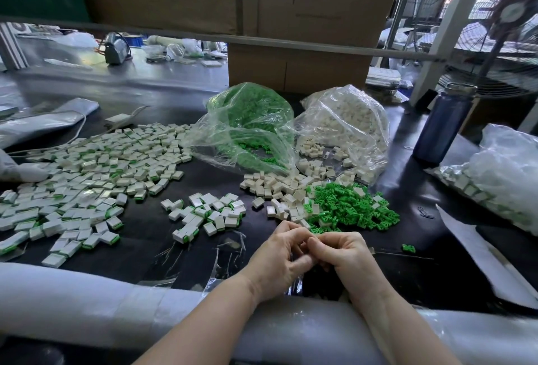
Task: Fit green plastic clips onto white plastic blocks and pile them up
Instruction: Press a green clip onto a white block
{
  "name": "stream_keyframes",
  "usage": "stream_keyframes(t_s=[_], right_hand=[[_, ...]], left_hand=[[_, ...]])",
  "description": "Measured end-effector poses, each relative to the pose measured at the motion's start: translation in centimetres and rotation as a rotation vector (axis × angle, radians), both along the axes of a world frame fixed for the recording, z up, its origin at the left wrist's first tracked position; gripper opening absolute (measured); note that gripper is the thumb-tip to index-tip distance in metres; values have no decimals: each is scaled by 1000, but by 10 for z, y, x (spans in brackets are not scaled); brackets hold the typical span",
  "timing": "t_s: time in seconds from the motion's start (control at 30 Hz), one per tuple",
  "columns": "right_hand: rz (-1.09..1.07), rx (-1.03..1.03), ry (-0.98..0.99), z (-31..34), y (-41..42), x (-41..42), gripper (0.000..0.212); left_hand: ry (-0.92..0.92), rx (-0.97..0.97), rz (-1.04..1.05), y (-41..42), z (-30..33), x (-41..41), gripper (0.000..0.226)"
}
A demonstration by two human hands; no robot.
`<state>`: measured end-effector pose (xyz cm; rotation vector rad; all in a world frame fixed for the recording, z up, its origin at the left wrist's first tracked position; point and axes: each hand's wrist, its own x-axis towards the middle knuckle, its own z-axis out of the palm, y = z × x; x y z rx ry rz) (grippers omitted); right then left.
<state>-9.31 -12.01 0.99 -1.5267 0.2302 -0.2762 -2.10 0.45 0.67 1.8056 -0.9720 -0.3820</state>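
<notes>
My left hand [279, 260] and my right hand [346, 254] meet just above the black table's near edge, fingers curled together around a small part that they hide. Right behind them lies a heap of loose green clips [352, 207], with loose white blocks [279, 187] to its left. A small cluster of fitted blocks [206, 213] lies left of my hands, and a wide pile of fitted blocks [87, 172] spreads over the table's left side. One stray green clip [408, 247] lies to the right of my right hand.
An open bag of green clips [250, 123] and an open bag of white blocks [346, 126] lie behind the heaps. A blue bottle [442, 126] stands at right, beside another filled bag [500, 175]. A cardboard box [297, 70] stands behind. Padded edging [87, 300] lines the near edge.
</notes>
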Motion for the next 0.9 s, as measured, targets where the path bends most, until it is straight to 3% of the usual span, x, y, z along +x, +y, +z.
stream_keyframes(t_s=[0.1, 0.23, 0.4, 0.63, 0.9], right_hand=[[-6, -10, -2, 0, 0, 0, 16], [-8, -14, -39, 2, 4, 2, 28], [-185, -38, -70, 0, -2, 1, 4], [-161, -241, -83, -1, -2, 1, 20], [-272, -261, -75, -3, -5, 3, 18]], left_hand=[[12, -9, -1, 0, 2, -1, 9], [69, -78, 41, 1, 4, -2, 10], [63, -96, 173, 2, 4, 2, 15], [16, -58, 156, 1, 4, 0, 14], [58, -58, 241, 2, -2, 4, 7]])
